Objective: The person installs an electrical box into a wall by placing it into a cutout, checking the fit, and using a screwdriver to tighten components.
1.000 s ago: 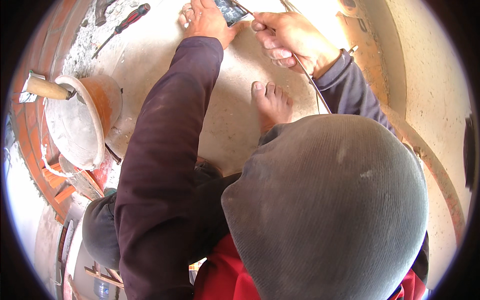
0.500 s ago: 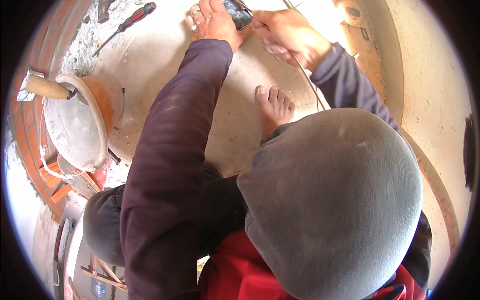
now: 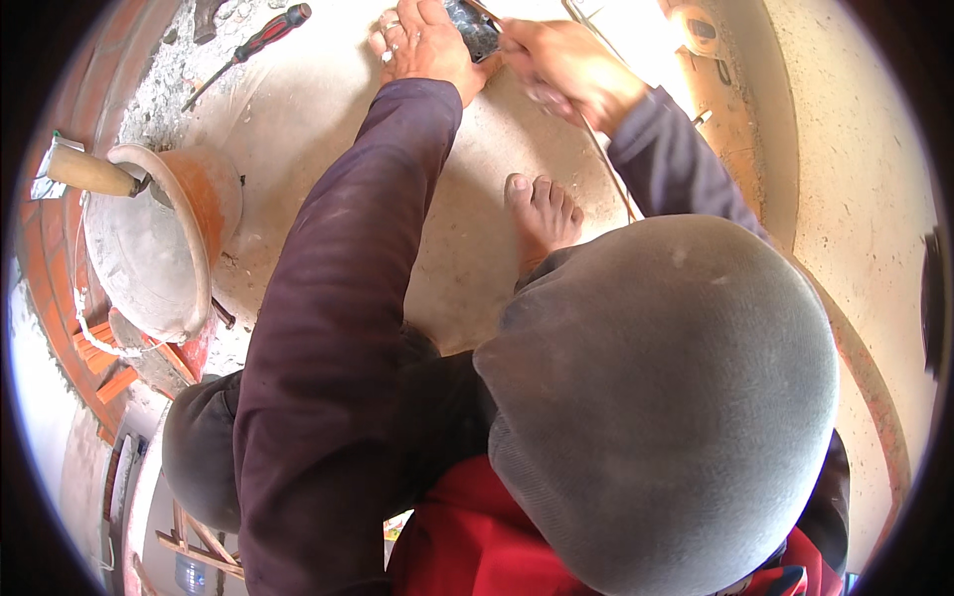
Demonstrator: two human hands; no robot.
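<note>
At the top edge, my left hand point(image 3: 425, 48) lies with its fingers spread and its thumb stretched to the right; some fingertips are cut off. Between its thumb and forefinger sits a dark, shiny object point(image 3: 475, 30), only partly in view, whose kind I cannot make out. My right hand point(image 3: 574, 68), slightly blurred, is closed round a thin brownish rod point(image 3: 608, 171). One end of the rod reaches up beside the dark object; the other runs down toward my knee. A second thin strip point(image 3: 588, 22) lies beyond the right hand.
A screwdriver point(image 3: 248, 52) and a hammer head point(image 3: 207, 20) lie at the upper left near rubble. An orange bucket point(image 3: 214, 199) lined with dried mortar stands left, a wooden-handled trowel point(image 3: 94, 172) across its rim. A tape measure point(image 3: 699, 32) lies upper right. My bare foot point(image 3: 545, 214) is in the middle.
My right hand and forearm have shifted slightly left, and the rod's lower end has swung a little left with them. My left hand stays in place.
</note>
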